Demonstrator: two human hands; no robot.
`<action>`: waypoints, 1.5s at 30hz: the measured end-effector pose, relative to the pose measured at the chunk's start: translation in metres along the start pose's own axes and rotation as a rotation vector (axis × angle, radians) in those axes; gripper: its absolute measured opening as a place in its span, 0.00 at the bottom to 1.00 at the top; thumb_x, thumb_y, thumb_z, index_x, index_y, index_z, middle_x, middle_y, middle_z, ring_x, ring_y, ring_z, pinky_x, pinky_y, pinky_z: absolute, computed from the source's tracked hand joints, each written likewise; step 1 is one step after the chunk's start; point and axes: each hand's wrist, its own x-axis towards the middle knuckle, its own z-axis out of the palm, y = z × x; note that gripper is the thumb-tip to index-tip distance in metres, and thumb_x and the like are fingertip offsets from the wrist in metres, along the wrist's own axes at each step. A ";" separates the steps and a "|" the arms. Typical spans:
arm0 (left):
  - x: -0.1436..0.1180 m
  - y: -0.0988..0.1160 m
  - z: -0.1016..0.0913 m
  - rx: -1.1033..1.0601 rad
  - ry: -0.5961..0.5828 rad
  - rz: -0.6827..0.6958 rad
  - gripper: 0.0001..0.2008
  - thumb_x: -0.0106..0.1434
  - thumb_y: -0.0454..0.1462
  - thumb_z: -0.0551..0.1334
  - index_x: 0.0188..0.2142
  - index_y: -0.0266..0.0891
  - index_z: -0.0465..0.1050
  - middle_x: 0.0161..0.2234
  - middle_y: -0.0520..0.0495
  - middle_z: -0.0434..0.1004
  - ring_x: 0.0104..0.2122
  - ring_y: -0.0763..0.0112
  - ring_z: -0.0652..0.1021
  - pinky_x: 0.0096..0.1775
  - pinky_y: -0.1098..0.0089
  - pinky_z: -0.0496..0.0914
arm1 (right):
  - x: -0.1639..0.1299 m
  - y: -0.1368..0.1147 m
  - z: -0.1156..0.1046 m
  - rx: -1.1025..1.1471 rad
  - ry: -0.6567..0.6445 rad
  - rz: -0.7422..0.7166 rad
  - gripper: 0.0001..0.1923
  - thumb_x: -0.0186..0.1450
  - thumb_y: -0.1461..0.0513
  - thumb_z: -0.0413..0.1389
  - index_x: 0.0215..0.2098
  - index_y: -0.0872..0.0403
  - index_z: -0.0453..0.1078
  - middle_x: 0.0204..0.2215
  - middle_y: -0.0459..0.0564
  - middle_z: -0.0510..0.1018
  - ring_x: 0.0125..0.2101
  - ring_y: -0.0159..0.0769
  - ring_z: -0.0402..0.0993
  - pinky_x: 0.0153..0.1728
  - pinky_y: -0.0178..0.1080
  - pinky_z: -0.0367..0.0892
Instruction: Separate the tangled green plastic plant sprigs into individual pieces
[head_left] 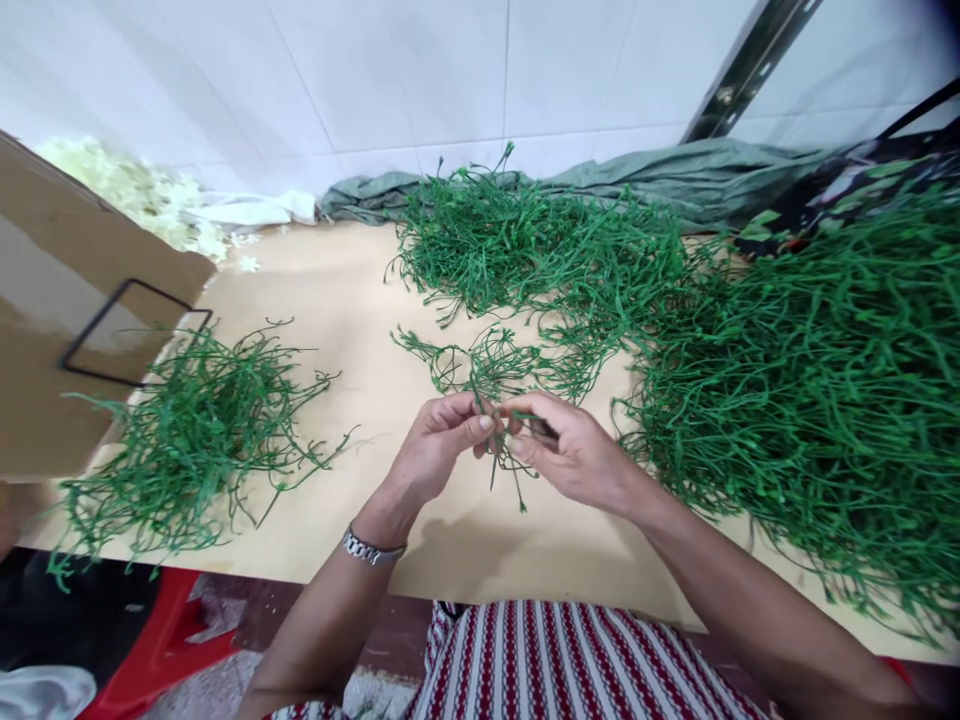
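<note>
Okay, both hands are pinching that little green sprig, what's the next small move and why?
Probably ease the green sprig apart between the fingertips. The left hand and right hand both pinch it above the table, its thin stems dangle tangled below, and a pile of loose stems lies to the left.

A person's left hand (pixel 439 445) and right hand (pixel 570 455) meet at the table's (pixel 360 300) near-centre, pinching a sprig (pixel 504 455) between them just above the tabletop. At nine o'clock from the hands lies a small pile of stems (pixel 187 430), and beyond it, at the table's left edge, a cardboard box (pixel 67 300). At twelve o'clock sits another heap of stems (pixel 517 250), with a folded cloth (pixel 675 180) behind it against the wall. At three o'clock the largest heap (pixel 825 390) covers the table's right side. At eleven o'clock, in the far corner, lies a mound of blossoms (pixel 142 195).
</note>
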 end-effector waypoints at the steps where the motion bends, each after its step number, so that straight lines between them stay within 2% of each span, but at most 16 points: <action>1: -0.001 -0.002 0.002 -0.020 0.038 0.011 0.09 0.51 0.38 0.65 0.24 0.33 0.72 0.20 0.50 0.70 0.20 0.78 0.67 0.22 0.76 0.61 | 0.002 0.003 0.006 0.064 -0.029 0.020 0.14 0.61 0.62 0.52 0.46 0.52 0.63 0.31 0.47 0.72 0.25 0.28 0.67 0.25 0.31 0.64; 4: -0.005 -0.009 0.008 -0.034 0.158 0.040 0.07 0.51 0.37 0.65 0.24 0.34 0.73 0.19 0.52 0.69 0.20 0.79 0.67 0.23 0.76 0.61 | 0.002 0.013 0.018 0.189 -0.027 0.067 0.17 0.61 0.62 0.52 0.49 0.52 0.61 0.36 0.49 0.73 0.31 0.30 0.70 0.29 0.33 0.67; 7: -0.010 -0.016 0.015 -0.032 0.242 0.084 0.05 0.52 0.35 0.65 0.25 0.35 0.73 0.21 0.52 0.69 0.21 0.79 0.66 0.24 0.76 0.61 | 0.000 0.018 0.022 0.099 0.068 0.060 0.15 0.60 0.63 0.53 0.46 0.53 0.65 0.39 0.50 0.72 0.35 0.33 0.70 0.32 0.34 0.67; 10: -0.014 -0.020 0.019 -0.005 0.279 0.143 0.04 0.53 0.35 0.64 0.27 0.35 0.73 0.24 0.52 0.69 0.22 0.79 0.66 0.25 0.76 0.62 | -0.002 0.018 0.021 -0.017 0.152 -0.011 0.07 0.60 0.64 0.53 0.37 0.54 0.68 0.33 0.49 0.72 0.34 0.32 0.68 0.33 0.34 0.65; 14: -0.019 -0.020 0.017 0.058 0.233 0.096 0.03 0.52 0.33 0.64 0.28 0.35 0.72 0.24 0.52 0.68 0.25 0.77 0.66 0.28 0.76 0.61 | -0.004 0.017 0.020 -0.080 0.171 -0.071 0.02 0.60 0.64 0.53 0.32 0.55 0.68 0.25 0.45 0.68 0.26 0.30 0.64 0.27 0.32 0.60; 19: -0.021 -0.016 0.012 0.072 0.145 0.006 0.07 0.48 0.32 0.65 0.28 0.35 0.69 0.24 0.52 0.67 0.25 0.77 0.65 0.28 0.75 0.61 | -0.008 0.015 0.021 -0.066 0.136 -0.114 0.02 0.61 0.65 0.52 0.32 0.55 0.66 0.26 0.46 0.67 0.26 0.30 0.63 0.26 0.33 0.59; 25: -0.023 -0.011 0.008 0.177 0.121 -0.056 0.03 0.50 0.31 0.61 0.23 0.34 0.67 0.22 0.53 0.64 0.24 0.77 0.64 0.27 0.75 0.58 | -0.009 0.013 0.021 -0.201 0.134 -0.212 0.03 0.63 0.63 0.50 0.32 0.55 0.64 0.26 0.47 0.67 0.27 0.32 0.63 0.28 0.34 0.59; 28: -0.024 -0.011 0.005 0.116 0.073 -0.120 0.06 0.49 0.34 0.64 0.22 0.33 0.67 0.21 0.53 0.64 0.23 0.77 0.64 0.27 0.74 0.57 | -0.010 0.013 0.021 -0.296 0.136 -0.305 0.04 0.64 0.63 0.49 0.32 0.55 0.63 0.26 0.48 0.67 0.29 0.33 0.64 0.29 0.34 0.59; 32: -0.024 -0.012 0.003 -0.007 0.012 -0.191 0.11 0.45 0.35 0.68 0.19 0.32 0.66 0.18 0.54 0.62 0.21 0.78 0.63 0.26 0.74 0.56 | -0.010 0.015 0.020 -0.307 0.122 -0.348 0.04 0.65 0.62 0.49 0.32 0.54 0.63 0.26 0.49 0.67 0.29 0.33 0.64 0.29 0.34 0.60; 36: -0.025 -0.009 0.003 0.023 0.033 -0.122 0.10 0.46 0.34 0.67 0.19 0.33 0.66 0.21 0.53 0.64 0.24 0.77 0.64 0.28 0.74 0.58 | -0.008 0.016 0.018 -0.217 0.091 -0.295 0.05 0.64 0.62 0.49 0.31 0.55 0.63 0.26 0.48 0.66 0.30 0.33 0.63 0.30 0.35 0.60; 40: -0.027 -0.008 0.007 0.151 0.051 -0.113 0.08 0.51 0.35 0.64 0.21 0.34 0.66 0.22 0.52 0.65 0.24 0.76 0.65 0.29 0.73 0.60 | -0.008 0.016 0.019 -0.042 0.022 -0.070 0.06 0.65 0.62 0.46 0.33 0.55 0.62 0.28 0.48 0.67 0.30 0.32 0.63 0.33 0.35 0.61; 43: -0.028 -0.011 0.014 0.248 0.128 -0.076 0.07 0.53 0.34 0.61 0.22 0.35 0.64 0.21 0.53 0.64 0.24 0.77 0.65 0.28 0.74 0.60 | -0.010 0.017 0.024 0.087 -0.008 0.089 0.08 0.66 0.59 0.45 0.37 0.55 0.60 0.28 0.45 0.68 0.27 0.29 0.63 0.29 0.33 0.60; 45: -0.027 -0.015 0.018 0.289 0.200 -0.035 0.07 0.52 0.33 0.60 0.21 0.36 0.63 0.20 0.54 0.62 0.23 0.77 0.63 0.27 0.75 0.59 | -0.010 0.017 0.027 0.145 -0.019 0.094 0.11 0.65 0.57 0.47 0.41 0.55 0.59 0.31 0.46 0.69 0.29 0.29 0.65 0.29 0.33 0.61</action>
